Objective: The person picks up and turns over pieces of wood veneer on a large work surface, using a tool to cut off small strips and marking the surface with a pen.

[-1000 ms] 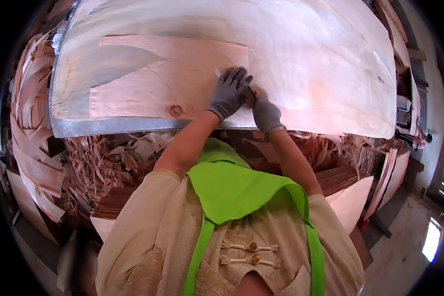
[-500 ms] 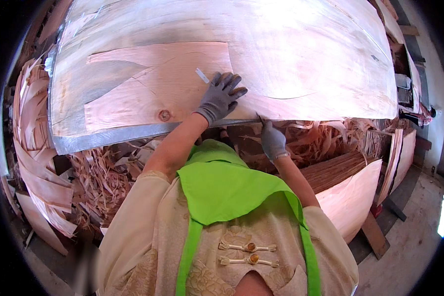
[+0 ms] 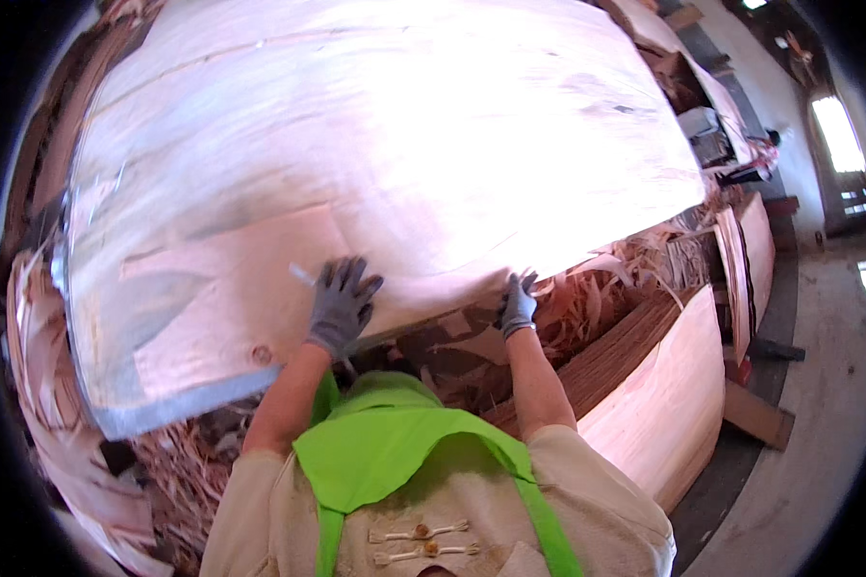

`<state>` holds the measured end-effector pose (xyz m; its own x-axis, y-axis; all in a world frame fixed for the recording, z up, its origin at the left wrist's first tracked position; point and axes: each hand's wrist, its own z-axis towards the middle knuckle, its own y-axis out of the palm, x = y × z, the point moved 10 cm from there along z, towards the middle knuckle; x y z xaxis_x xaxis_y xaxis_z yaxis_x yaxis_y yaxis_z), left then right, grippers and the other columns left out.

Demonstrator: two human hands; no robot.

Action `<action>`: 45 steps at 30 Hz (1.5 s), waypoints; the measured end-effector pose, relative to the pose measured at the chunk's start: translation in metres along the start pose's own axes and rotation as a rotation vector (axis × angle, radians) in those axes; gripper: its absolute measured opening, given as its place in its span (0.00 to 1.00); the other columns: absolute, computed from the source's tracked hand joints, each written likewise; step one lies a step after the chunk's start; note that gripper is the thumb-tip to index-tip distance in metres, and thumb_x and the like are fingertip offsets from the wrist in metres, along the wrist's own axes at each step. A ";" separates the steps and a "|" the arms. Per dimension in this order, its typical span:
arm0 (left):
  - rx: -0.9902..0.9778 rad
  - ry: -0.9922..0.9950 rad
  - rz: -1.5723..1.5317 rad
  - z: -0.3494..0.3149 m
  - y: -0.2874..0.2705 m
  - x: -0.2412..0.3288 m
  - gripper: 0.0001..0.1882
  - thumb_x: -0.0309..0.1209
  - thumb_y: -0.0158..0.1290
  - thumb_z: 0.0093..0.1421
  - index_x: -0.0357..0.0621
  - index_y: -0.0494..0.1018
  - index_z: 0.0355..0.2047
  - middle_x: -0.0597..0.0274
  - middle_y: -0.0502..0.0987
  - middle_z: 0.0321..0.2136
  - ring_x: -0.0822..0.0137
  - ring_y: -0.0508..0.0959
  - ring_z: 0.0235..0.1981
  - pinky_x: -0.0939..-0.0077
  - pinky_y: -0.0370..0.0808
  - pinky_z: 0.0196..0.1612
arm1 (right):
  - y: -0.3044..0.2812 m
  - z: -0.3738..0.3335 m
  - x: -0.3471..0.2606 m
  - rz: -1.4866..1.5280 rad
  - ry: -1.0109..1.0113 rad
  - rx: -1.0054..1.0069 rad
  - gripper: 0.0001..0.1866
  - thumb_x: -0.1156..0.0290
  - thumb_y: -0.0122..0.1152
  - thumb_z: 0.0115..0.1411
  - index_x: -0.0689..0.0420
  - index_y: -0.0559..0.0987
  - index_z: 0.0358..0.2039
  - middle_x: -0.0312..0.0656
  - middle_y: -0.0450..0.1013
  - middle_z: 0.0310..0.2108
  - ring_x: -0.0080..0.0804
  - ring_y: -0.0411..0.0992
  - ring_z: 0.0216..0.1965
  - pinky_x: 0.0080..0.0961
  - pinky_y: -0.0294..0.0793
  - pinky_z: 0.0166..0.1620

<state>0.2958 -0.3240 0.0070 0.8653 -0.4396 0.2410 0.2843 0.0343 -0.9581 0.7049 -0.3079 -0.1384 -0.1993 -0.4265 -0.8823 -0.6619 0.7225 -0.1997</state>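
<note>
My left hand [image 3: 342,306], in a grey work glove with dark fingertips, presses its spread fingers on a pinkish wood veneer sheet [image 3: 226,293] on the table. A small white strip [image 3: 301,274] lies beside its fingertips. My right hand [image 3: 518,303], gloved alike, is at the near edge of the pale sheet-covered table [image 3: 394,135], fingers closed. The slim dark knife seen in it half a second ago is hidden or blurred now. A thin dark line, a crack or cut, runs in the pale sheet just beyond this hand.
Tangled veneer scraps [image 3: 597,293] lie below the table's near edge. A stack of veneer sheets [image 3: 659,394] stands at the right, with a wooden board [image 3: 755,413] by it. More curled veneer [image 3: 38,365] hangs at the left. Glare washes out much of the tabletop.
The view has turned and shifted, so the table appears lower and tilted. My left hand stays on the veneer by the white strip; my right hand has moved up against the table edge.
</note>
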 end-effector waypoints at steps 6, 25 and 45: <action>-0.024 0.043 -0.007 0.017 0.000 0.020 0.29 0.39 0.52 0.52 0.53 0.65 0.56 0.46 0.54 0.61 0.46 0.54 0.63 0.44 0.44 0.65 | -0.036 0.031 0.001 -0.133 0.076 -0.138 0.13 0.69 0.58 0.57 0.52 0.77 0.44 0.31 0.63 0.13 0.22 0.59 0.09 0.22 0.57 0.12; -0.022 -0.117 -0.067 0.009 0.011 -0.003 0.36 0.44 0.51 0.54 0.38 0.58 0.59 0.43 0.55 0.62 0.46 0.52 0.64 0.48 0.43 0.66 | 0.181 0.097 -0.325 0.554 -0.166 -0.573 0.15 0.54 0.50 0.62 0.50 0.76 0.40 0.32 0.70 0.19 0.24 0.60 0.17 0.25 0.64 0.22; 0.287 -0.387 0.327 -0.079 -0.125 -0.292 0.06 0.30 0.47 0.55 0.50 0.75 0.29 0.56 0.77 0.37 0.55 0.75 0.43 0.54 0.67 0.51 | 0.231 -0.297 0.024 -0.433 0.247 -1.126 0.12 0.62 0.54 0.61 0.58 0.75 0.29 0.41 0.73 0.19 0.25 0.66 0.12 0.21 0.64 0.14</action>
<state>-0.0250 -0.2708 0.0437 0.9995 -0.0068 0.0305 0.0308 0.3789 -0.9249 0.3328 -0.3124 -0.0791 0.1414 -0.6942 -0.7057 -0.9369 -0.3241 0.1312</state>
